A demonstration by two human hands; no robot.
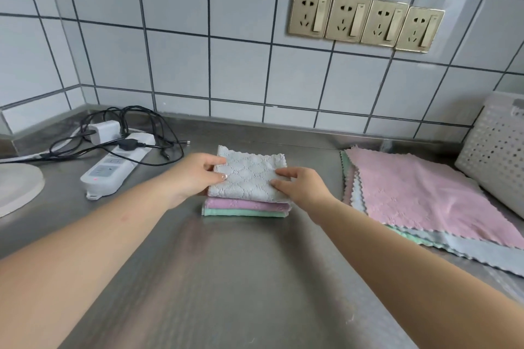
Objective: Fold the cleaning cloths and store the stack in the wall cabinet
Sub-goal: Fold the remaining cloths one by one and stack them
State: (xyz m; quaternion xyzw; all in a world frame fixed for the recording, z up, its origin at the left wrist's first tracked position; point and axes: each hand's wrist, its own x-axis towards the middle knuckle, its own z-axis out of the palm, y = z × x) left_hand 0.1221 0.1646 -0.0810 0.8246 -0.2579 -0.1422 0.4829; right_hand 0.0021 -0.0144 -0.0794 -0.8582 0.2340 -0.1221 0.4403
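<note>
Two bare forearms enter from the near edge, one at the left and one at the right, each narrowing from a broad near end to a slim wrist. No sleeve, cuff, glove, watch, bracelet or ring shows on either arm. The left hand (195, 176) has its thumb uppermost; the thumbnail is short, rounded and pale with a glossy sheen. A small faint mark lies on the upper side of the left forearm. The right hand (302, 183) shows slender fingers (286, 172) with smooth knuckles; its nails cannot be made out.
</note>
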